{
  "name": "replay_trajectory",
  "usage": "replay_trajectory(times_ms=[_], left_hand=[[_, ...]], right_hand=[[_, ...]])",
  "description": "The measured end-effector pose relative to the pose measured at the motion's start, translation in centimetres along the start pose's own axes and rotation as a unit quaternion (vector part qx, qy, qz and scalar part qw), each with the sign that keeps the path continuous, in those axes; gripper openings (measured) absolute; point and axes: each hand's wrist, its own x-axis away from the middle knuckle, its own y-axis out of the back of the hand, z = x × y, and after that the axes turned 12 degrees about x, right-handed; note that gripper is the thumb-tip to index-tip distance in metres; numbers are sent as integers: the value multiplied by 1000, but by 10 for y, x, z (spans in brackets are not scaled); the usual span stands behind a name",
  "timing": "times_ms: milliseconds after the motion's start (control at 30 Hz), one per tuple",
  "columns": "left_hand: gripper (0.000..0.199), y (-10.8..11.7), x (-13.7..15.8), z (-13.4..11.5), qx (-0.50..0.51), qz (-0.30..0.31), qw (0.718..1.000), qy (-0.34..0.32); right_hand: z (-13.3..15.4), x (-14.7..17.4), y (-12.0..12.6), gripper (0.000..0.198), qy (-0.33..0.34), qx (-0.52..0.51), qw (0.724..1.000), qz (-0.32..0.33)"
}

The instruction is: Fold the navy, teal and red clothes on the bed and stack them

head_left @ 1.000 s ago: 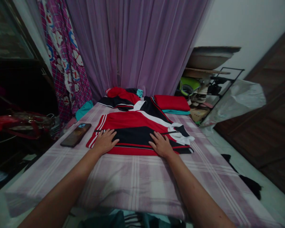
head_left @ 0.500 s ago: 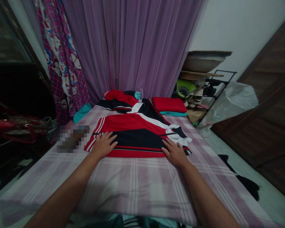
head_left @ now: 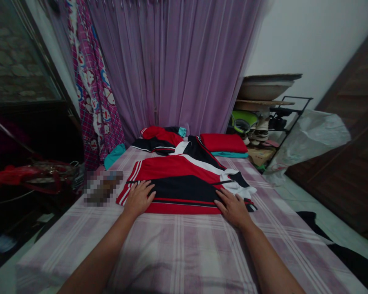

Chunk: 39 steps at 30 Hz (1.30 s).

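A red, navy and white jacket (head_left: 178, 185) lies partly folded on a plaid-covered table or bed (head_left: 171, 249). My left hand (head_left: 138, 198) rests flat on its left end, by the white-striped hem, fingers spread. Near the white collar end, my right hand (head_left: 233, 206) lies on the near edge of the jacket with its fingers spread too. Neither hand grips the cloth. One dark sleeve with a white stripe stretches away behind the jacket.
Behind the jacket lies another crumpled red and navy garment (head_left: 161, 136). A folded red garment (head_left: 223, 143) sits on a teal one (head_left: 230, 154) at the back right. Purple curtains (head_left: 171, 65) hang behind. A cluttered shoe rack (head_left: 282, 130) stands right; a blurred-out patch covers something at left.
The whole view has shifted, so the scene sits slightly lower and further right. Both hands stay in the same places on the jacket.
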Motion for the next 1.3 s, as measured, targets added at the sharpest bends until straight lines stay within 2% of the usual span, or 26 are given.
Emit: replay_trajectory(times_ms=[533, 1033, 1133, 1233, 1300], left_hand=[[41, 1, 0, -1, -10, 7, 1000, 4], [40, 0, 0, -1, 5, 0, 1000, -4], [40, 1, 0, -2, 5, 0, 1000, -3], [39, 1, 0, -3, 10, 3, 1000, 0], [39, 2, -1, -3, 12, 6, 1000, 3]], right_hand=[[-2, 1, -4, 45, -1, -22, 1000, -8], [-3, 2, -4, 46, -2, 2, 1000, -9], [4, 1, 3, 46, 2, 23, 999, -49], [22, -2, 14, 48, 22, 22, 994, -103], [37, -3, 19, 50, 58, 10, 994, -89]])
